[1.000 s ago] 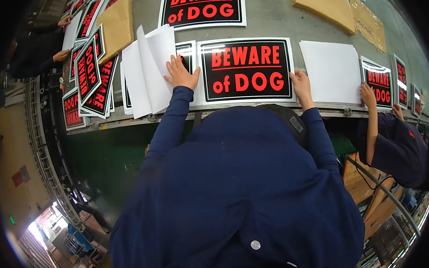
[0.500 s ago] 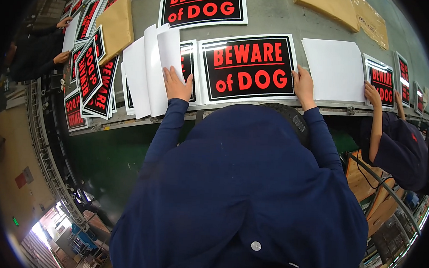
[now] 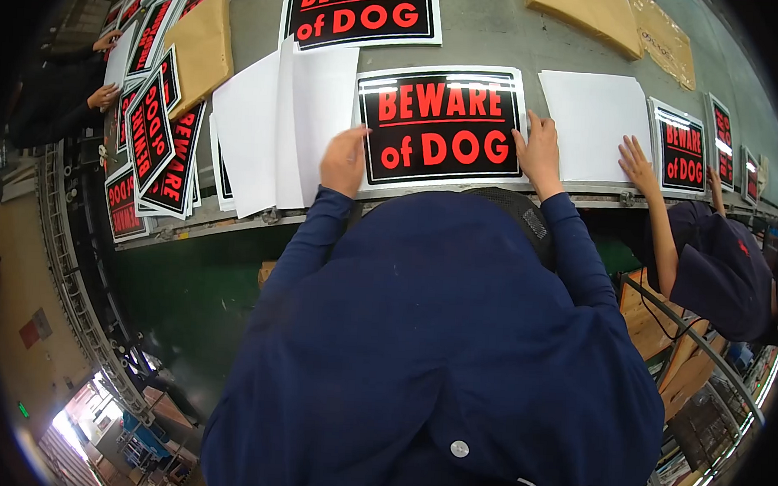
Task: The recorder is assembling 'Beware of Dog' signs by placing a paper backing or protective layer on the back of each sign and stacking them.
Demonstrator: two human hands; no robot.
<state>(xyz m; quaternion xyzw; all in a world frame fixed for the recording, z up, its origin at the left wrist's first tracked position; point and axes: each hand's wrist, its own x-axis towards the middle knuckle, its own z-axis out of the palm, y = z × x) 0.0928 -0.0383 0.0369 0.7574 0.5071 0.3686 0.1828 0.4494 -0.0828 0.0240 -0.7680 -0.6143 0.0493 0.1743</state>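
Observation:
A black sign with red lettering and a white border [image 3: 442,128] lies flat in front of me, with other sheets apparently under it. At its left edge is my left hand [image 3: 344,161], slightly blurred, its fingers bent toward the sign and gripping nothing that I can see. My right hand [image 3: 540,156] rests against the right edge, fingers apart and thumb lower down. White sheets [image 3: 325,110], loosely fanned and curled, lie just left of my left hand. Beyond the sign is a similar black and red sign [image 3: 360,35].
Another white stack [image 3: 592,130] lies to the right, beside a co-worker's hand [image 3: 640,167] and more signs [image 3: 681,150]. Overlapping signs [image 3: 163,138] and a brown wrapped package [image 3: 202,52] sit at left, near another person's hands [image 3: 104,96]. Brown packages [image 3: 590,17] lie at the far right.
My left hand has left the white sheets and moved right to the sign's edge. The lifted sheet has dropped flatter, covering the sign beneath. My right hand's fingers have spread along the right edge.

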